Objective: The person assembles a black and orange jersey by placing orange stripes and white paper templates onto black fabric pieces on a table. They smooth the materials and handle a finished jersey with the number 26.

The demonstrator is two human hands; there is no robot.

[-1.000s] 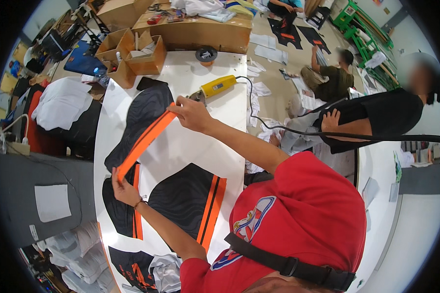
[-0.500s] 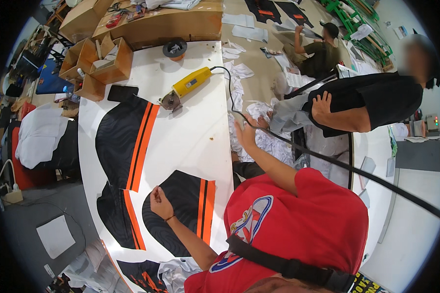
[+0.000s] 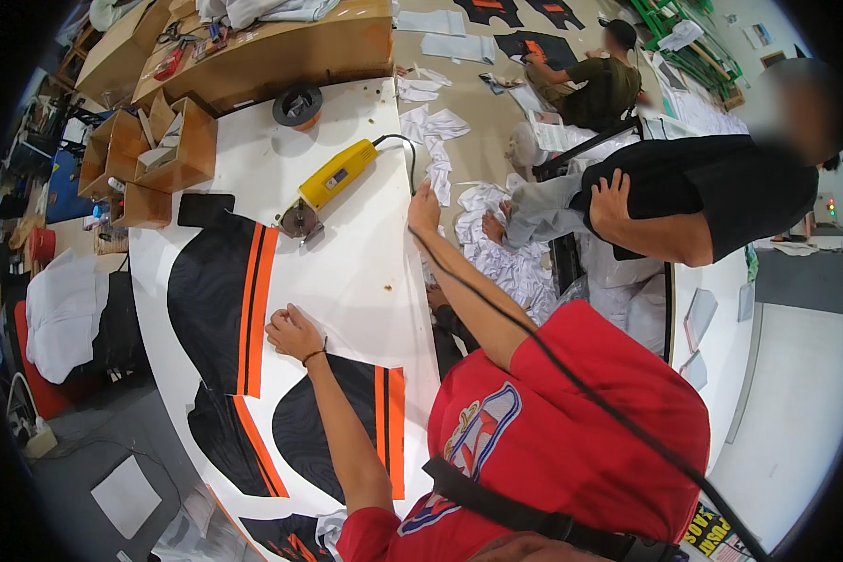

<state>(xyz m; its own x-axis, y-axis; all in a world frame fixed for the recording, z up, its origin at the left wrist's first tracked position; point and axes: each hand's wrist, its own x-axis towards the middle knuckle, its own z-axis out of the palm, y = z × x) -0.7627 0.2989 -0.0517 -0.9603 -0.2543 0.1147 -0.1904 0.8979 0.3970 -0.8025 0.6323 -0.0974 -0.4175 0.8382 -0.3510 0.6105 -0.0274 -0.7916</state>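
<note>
A white fabric sheet [image 3: 351, 272] printed with black and orange panels [image 3: 225, 300] lies flat over the long table. My left hand [image 3: 293, 332] rests on the white part, between two black panels, fingers loosely bent and holding nothing. My right hand [image 3: 424, 208] is stretched out to the table's right edge. There it lies over the black cable [image 3: 496, 314] of a yellow electric cutter [image 3: 332, 180]. Whether it grips the cable is unclear. The cutter sits on the sheet just left of that hand.
Open cardboard boxes [image 3: 164, 150] and a black tape roll [image 3: 297, 105] stand at the table's far end. White paper scraps [image 3: 496, 253] litter the floor on the right. A person in black [image 3: 684, 201] bends there, and another person [image 3: 595, 80] crouches farther off.
The lifted fabric has been laid flat on the table. My right hand moved from above the cutter to the table's right edge, and my left hand shifted up the sheet.
</note>
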